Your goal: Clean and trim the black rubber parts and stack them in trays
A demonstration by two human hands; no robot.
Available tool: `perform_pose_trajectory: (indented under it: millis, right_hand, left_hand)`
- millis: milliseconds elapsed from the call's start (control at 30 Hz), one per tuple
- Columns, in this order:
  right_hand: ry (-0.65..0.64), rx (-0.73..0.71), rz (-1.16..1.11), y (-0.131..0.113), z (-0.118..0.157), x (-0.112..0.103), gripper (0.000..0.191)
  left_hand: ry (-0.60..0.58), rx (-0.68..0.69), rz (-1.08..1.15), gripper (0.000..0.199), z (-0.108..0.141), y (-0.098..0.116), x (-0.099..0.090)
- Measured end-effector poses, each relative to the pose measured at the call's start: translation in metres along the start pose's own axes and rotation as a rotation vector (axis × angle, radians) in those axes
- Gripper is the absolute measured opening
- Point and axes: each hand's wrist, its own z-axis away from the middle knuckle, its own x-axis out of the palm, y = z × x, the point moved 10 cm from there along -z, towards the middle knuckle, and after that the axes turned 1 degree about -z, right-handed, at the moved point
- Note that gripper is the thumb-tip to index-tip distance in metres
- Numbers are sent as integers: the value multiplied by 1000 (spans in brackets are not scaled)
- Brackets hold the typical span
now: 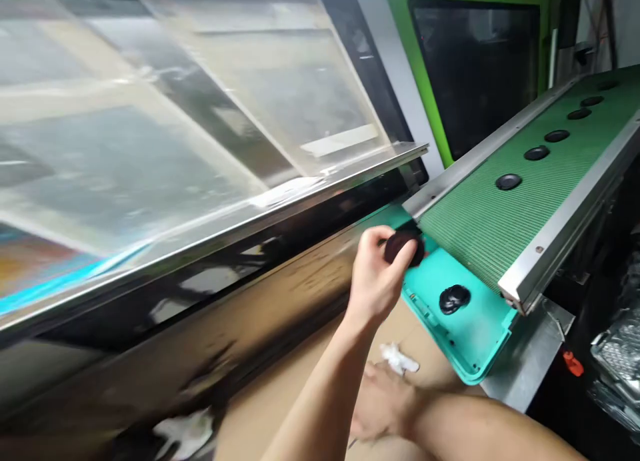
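My left hand (377,271) pinches a round black disc (400,248) between thumb and fingers, above the far part of a teal plastic tray (480,338). A shiny black piece (455,299) lies in the tray, to the right of that hand. Lower down, my right hand (383,401) is blurred and partly covered by my left forearm, so its fingers cannot be made out. Close to it, a crumpled white scrap (399,359) rests on the brown cardboard surface (280,421).
A green conveyor belt (480,228) with metal side rails carries several black discs (509,181) and slopes down to the tray. Left stands a bench with clear panels (240,81). Behind is a green machine (435,68). An orange-red object (573,363) is at lower right.
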Motion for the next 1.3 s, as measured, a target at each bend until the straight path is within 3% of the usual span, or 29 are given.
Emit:
perform_pose_trajectory:
  millis: [67, 133, 167, 233, 333, 433, 500, 633, 700, 833, 933, 1067, 1167, 1300]
  right_hand:
    - [-28, 7, 29, 2, 2, 1, 28]
    - [-47, 48, 38, 11, 6, -2, 26]
    - [-32, 75, 26, 16, 7, -6, 24]
    - [28, 124, -23, 25, 7, -17, 23]
    - [161, 224, -183, 39, 6, -31, 28]
    - [250, 286, -298, 38, 6, -33, 34]
    - [270, 258, -295, 22, 9, -31, 36]
    - [208, 79, -183, -24, 15, -24, 36]
    - [187, 16, -126, -35, 14, -23, 40]
    - [188, 109, -58, -20, 4, -24, 42]
    - [151, 15, -23, -24, 0, -21, 42]
    - [214, 94, 37, -8, 5, -28, 40]
    - [196, -12, 62, -15, 5, -24, 41]
    - [238, 57, 102, -8, 6, -27, 41]
  left_hand:
    - [189, -192, 171, 60, 58, -40, -78]
    - [422, -341, 313, 58, 122, -88, -148]
    - [539, -388, 380, 51, 152, -113, -175]
    - [643, -460, 506, 33, 198, -159, -200]
    - [655, -511, 655, 19, 227, -206, -190]
    - [657, -458, 769, 13, 225, -220, -168]
    - [633, -417, 882, 7, 219, -217, -156]
    - [558, -465, 1082, 30, 216, -213, -145]
    - [532, -505, 1139, 34, 217, -214, -144]
    - [550, -502, 1159, 32, 215, -218, -146]
    - [553, -521, 1153, 32, 212, -220, -142]
    - [547, -511, 1143, 33, 209, -217, -138]
    - [529, -533, 1160, 40, 207, -218, -135]
    - [542, -517, 1169, 40, 204, -220, -138]
